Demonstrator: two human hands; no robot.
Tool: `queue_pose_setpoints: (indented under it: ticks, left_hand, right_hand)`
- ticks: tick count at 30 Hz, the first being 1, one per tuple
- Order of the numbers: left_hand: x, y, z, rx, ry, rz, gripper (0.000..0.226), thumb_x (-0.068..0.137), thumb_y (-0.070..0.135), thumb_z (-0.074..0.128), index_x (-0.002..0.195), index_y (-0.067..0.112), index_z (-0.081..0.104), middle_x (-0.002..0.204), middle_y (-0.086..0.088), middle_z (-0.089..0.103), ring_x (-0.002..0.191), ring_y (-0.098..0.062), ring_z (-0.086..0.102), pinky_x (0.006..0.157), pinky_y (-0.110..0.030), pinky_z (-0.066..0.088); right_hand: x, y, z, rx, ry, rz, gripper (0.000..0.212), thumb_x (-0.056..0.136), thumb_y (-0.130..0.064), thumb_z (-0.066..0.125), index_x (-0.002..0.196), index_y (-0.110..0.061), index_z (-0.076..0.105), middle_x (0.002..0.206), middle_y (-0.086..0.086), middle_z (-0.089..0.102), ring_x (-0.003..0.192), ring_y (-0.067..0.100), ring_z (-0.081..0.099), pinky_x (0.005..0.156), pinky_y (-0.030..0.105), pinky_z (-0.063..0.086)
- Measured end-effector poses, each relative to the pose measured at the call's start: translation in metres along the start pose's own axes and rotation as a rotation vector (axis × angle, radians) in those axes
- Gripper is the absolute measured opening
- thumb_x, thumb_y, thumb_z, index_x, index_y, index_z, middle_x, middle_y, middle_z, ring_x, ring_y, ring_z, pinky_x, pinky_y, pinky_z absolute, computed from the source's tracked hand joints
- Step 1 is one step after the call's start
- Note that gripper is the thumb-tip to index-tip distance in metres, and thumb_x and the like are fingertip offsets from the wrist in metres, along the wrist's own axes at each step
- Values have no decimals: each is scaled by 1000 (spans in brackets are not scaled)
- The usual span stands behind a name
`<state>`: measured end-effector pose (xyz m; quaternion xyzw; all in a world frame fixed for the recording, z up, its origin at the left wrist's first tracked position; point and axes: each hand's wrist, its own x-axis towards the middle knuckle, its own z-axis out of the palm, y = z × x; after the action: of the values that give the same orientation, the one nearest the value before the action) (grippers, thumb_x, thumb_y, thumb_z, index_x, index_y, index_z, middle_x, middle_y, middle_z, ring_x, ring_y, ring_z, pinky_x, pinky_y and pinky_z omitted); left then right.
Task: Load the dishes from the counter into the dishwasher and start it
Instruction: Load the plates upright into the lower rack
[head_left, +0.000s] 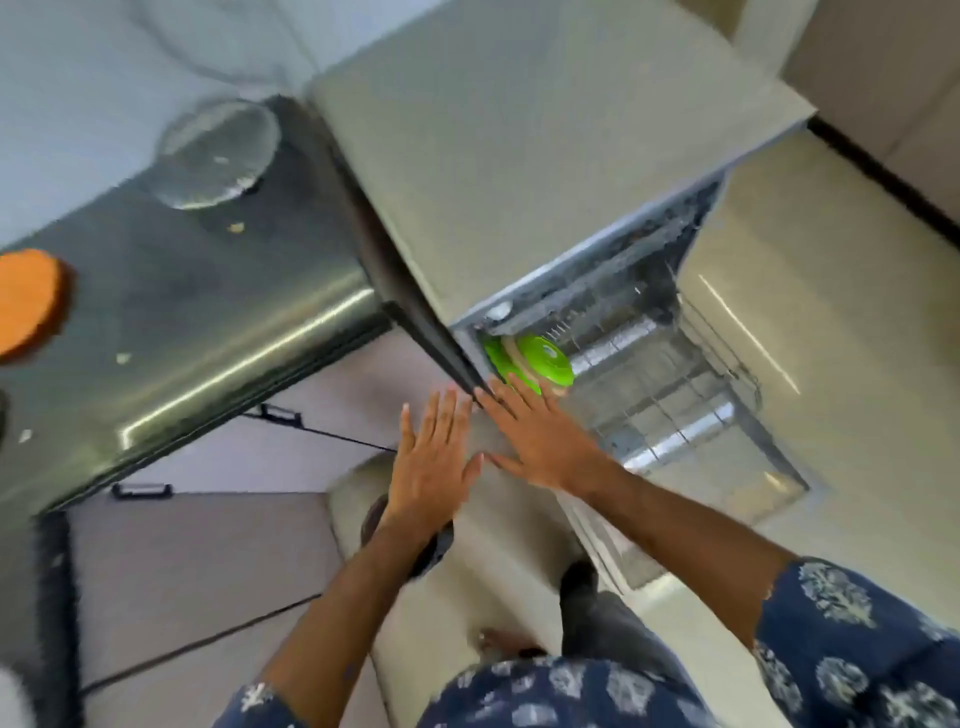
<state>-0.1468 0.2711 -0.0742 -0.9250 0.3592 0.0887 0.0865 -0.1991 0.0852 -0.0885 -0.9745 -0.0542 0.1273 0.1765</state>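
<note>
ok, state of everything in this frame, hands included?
Dishwasher: open, rack partly pulled out.
Green plates: standing on edge in the rack.
Rack: otherwise looks mostly unloaded; blurred.
Left hand: open, fingers straight, holding nothing.
Right hand: open, fingers straight, near the plates; contact unclear.
Orange dish: on the counter, not loaded.

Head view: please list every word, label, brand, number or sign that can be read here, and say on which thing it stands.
None can be read.
Dishwasher: no readable marking; the picture is blurred.
Green plates in the rack: no text visible.
Steel counter: no text visible.
</note>
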Motion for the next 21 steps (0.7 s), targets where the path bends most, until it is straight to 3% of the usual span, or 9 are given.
queue_pose_setpoints:
  ticks: [6,11,14,16,21]
  left_hand:
    - [-118,-108,-23,-122,138,-344,71,97,46,31,158,11,25,167,-12,17,155,-31,13,120,-60,20]
    - [-234,-205,-15,-140,225,-628,68,96,47,36,152,9,35,162,-16,30,150,-34,27,118,-63,25]
    - [-284,-251,-8,-140,256,-768,69,90,41,57,147,7,44,157,-18,39,145,-36,37,111,-65,35]
    - [-303,-271,-8,-157,272,-826,72,89,40,66,150,8,42,159,-17,36,148,-35,32,114,-63,31]
    - [-346,-301,12,-266,225,-1026,73,99,40,52,158,9,23,166,-17,13,154,-35,9,123,-55,10]
  right_hand:
    - [59,-141,-30,-220,65,-279,86,86,-57,50,157,-16,22,160,14,29,145,35,31,113,62,28]
    - [99,-282,-44,-239,61,-487,79,98,-47,46,159,-18,5,166,8,3,153,27,3,122,54,5]
    - [122,-346,-47,-204,25,-552,75,99,-40,47,159,-20,6,166,4,0,153,23,-1,123,51,0]
    - [135,-371,-47,-196,24,-581,73,99,-38,49,158,-20,10,166,3,5,153,22,4,123,51,2]
    - [169,-437,-26,-230,-51,-742,68,99,-36,50,156,-19,19,164,5,14,151,25,12,123,51,8]
